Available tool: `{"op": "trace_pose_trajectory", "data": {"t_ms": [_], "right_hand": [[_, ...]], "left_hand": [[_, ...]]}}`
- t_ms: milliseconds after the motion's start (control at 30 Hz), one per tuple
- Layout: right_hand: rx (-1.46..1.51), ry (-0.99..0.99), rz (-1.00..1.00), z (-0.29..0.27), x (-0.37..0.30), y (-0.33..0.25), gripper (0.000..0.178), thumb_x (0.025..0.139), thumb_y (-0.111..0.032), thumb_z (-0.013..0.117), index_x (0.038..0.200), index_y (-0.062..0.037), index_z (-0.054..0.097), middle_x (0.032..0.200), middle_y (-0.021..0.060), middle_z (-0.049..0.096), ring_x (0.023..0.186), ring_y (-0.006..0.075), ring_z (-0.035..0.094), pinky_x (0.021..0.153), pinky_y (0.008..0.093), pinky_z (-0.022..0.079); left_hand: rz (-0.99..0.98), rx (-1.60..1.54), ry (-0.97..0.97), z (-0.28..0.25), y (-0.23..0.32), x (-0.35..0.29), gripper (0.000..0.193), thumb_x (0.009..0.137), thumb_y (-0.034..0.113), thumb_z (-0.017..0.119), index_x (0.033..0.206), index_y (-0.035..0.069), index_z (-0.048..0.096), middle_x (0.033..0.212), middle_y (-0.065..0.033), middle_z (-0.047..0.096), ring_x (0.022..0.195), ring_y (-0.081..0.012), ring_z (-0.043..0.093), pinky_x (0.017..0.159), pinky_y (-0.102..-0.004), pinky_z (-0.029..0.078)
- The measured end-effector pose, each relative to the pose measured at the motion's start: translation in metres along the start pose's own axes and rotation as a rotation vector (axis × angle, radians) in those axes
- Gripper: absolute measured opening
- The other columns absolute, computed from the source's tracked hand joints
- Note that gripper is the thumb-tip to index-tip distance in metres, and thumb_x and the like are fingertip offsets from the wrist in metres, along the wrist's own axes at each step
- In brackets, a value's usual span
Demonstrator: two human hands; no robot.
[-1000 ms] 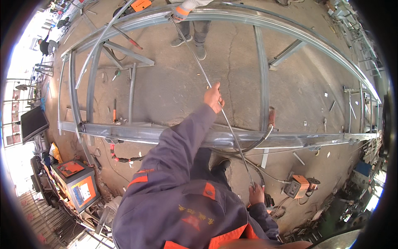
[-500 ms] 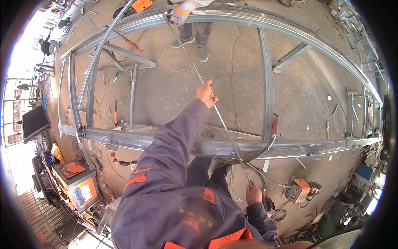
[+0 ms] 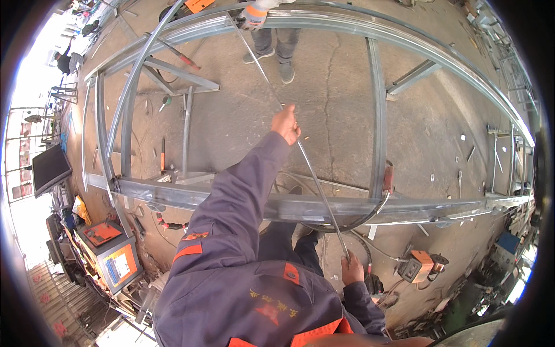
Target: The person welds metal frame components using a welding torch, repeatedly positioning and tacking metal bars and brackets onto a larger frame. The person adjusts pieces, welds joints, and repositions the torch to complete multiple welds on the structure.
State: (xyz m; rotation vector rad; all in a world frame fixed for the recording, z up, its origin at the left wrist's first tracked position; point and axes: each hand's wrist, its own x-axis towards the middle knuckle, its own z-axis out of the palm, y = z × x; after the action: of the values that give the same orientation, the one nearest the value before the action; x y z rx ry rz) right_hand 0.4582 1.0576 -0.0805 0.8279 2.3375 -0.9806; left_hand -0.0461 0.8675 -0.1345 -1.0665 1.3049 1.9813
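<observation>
Fingers [image 3: 296, 130] of the left hand [image 3: 284, 124] are curled around a thin metal rod [image 3: 315, 180] partway along its length, the rod showing on both sides of the fist. At its lower end the fingers of the right hand [image 3: 352, 270] are also closed on it, and the tip is hidden there. From the right hand the rod slants away to the upper left, crossing over the near steel beam [image 3: 445, 209] to the far steel beam [image 3: 329, 22]. Its far end is just beside a co-worker's grey and orange gloved hand [image 3: 253, 18]; whether that glove grips it, I cannot tell.

Both beams belong to a long metal frame, with a crosspiece [image 3: 378, 115] spanning between them to the right of the rod. A red handle [image 3: 388, 178] on a flexible hose [image 3: 377, 207] sits where the crosspiece meets the near beam. Beneath is a cracked concrete floor [image 3: 243, 124], where an orange-handled tool [image 3: 163, 155] lies on the left, inside the frame. To the lower right, near the right hand, stands an orange and grey machine [image 3: 414, 265] with a spool beside it. On the left side of the room are a dark screen [image 3: 51, 169] and a grey cabinet [image 3: 130, 246] with an orange panel.
</observation>
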Motion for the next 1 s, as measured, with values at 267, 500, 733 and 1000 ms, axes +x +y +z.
{"op": "trace_pose_trajectory", "data": {"t_ms": [267, 500, 733, 1000], "right_hand": [[-0.003, -0.029, -0.010, 0.003, 0.001, -0.002, 0.043, 0.102, -0.028, 0.058, 0.137, -0.0039, 0.061, 0.124, 0.0281, 0.067, 0.114, 0.0468, 0.064, 0.096, 0.0517, 0.051], [-0.055, -0.024, -0.054, 0.011, 0.004, 0.000, 0.048, 0.103, -0.029, 0.058, 0.140, 0.0007, 0.059, 0.124, 0.0285, 0.067, 0.116, 0.0455, 0.065, 0.098, 0.0524, 0.051], [-0.016, -0.057, 0.009, 0.007, 0.000, -0.004, 0.040, 0.104, -0.029, 0.058, 0.137, -0.0071, 0.060, 0.120, 0.0226, 0.069, 0.111, 0.0445, 0.065, 0.094, 0.0493, 0.052], [0.018, -0.104, 0.033, 0.002, 0.000, -0.022, 0.042, 0.104, -0.029, 0.060, 0.138, -0.0036, 0.060, 0.121, 0.0245, 0.069, 0.110, 0.0439, 0.066, 0.092, 0.0472, 0.052]], "left_hand": [[0.013, 0.020, 0.013, 0.001, 0.001, 0.003, 0.027, 0.102, 0.034, 0.062, 0.086, 0.014, 0.053, 0.065, 0.0004, 0.041, 0.053, -0.0135, 0.041, 0.050, -0.0355, 0.039], [0.058, 0.018, -0.085, -0.013, -0.004, 0.023, 0.026, 0.105, 0.035, 0.058, 0.092, 0.014, 0.052, 0.066, -0.0009, 0.040, 0.053, -0.0164, 0.041, 0.048, -0.0361, 0.041], [0.062, 0.089, -0.285, -0.048, 0.004, 0.095, 0.033, 0.100, 0.040, 0.069, 0.090, 0.010, 0.059, 0.069, -0.0061, 0.058, 0.061, -0.0211, 0.060, 0.064, -0.0468, 0.059], [0.080, 0.172, -0.159, -0.043, 0.002, 0.040, 0.039, 0.098, 0.046, 0.071, 0.092, 0.009, 0.062, 0.075, -0.0060, 0.062, 0.070, -0.0225, 0.064, 0.066, -0.0427, 0.059]]}}
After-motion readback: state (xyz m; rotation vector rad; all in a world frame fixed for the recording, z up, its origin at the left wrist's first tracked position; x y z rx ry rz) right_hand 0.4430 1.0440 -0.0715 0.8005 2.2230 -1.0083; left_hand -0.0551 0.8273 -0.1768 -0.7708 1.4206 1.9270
